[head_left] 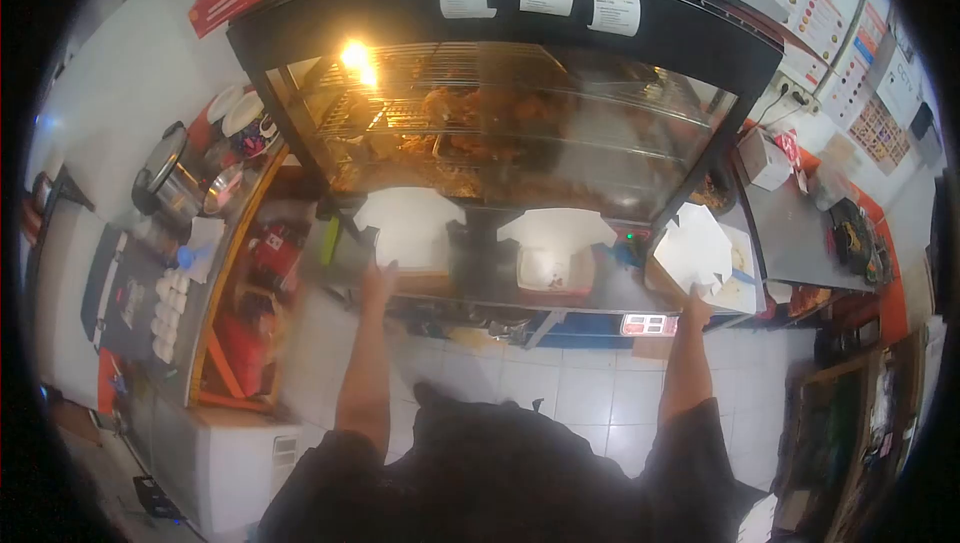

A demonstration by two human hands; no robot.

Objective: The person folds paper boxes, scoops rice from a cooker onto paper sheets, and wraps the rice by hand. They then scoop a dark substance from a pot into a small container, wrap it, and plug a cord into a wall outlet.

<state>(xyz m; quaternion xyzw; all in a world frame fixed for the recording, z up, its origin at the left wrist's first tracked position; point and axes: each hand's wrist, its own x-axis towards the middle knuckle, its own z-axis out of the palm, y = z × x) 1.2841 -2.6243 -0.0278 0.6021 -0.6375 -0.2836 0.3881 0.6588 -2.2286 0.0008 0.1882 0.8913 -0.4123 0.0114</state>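
Note:
Three open white takeaway boxes stand in a row on the ledge before a lit glass food cabinet. My left hand (380, 280) is at the front left corner of the left box (412, 235), its fingers partly blurred. At the right, my right hand (696, 305) touches the lower edge of the right box (692, 255), its fingers mostly hidden by the box. Between my hands sits the middle box (556, 253), lid flaps spread, touched by neither. Behind the glass, browned food (480, 108) lies on wire racks.
The cabinet frame (500, 205) rises just behind the boxes. On the left counter are a metal pot (178, 165), a bowl (226, 186) and a row of white rounded items (168, 315). A metal side table (795, 233) stands to the right.

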